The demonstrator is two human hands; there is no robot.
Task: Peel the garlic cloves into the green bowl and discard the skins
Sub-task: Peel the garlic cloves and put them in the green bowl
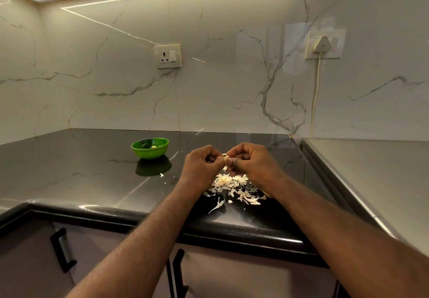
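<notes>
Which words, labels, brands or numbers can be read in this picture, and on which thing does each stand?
None can be read.
The wall switch bears a small dark mark, too small to read.
The green bowl shows no label.

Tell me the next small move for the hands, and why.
Probably peel the remaining skin off the garlic clove and let it drop: the left hand and right hand both pinch it above the pile of skins, away from the green bowl.
</notes>
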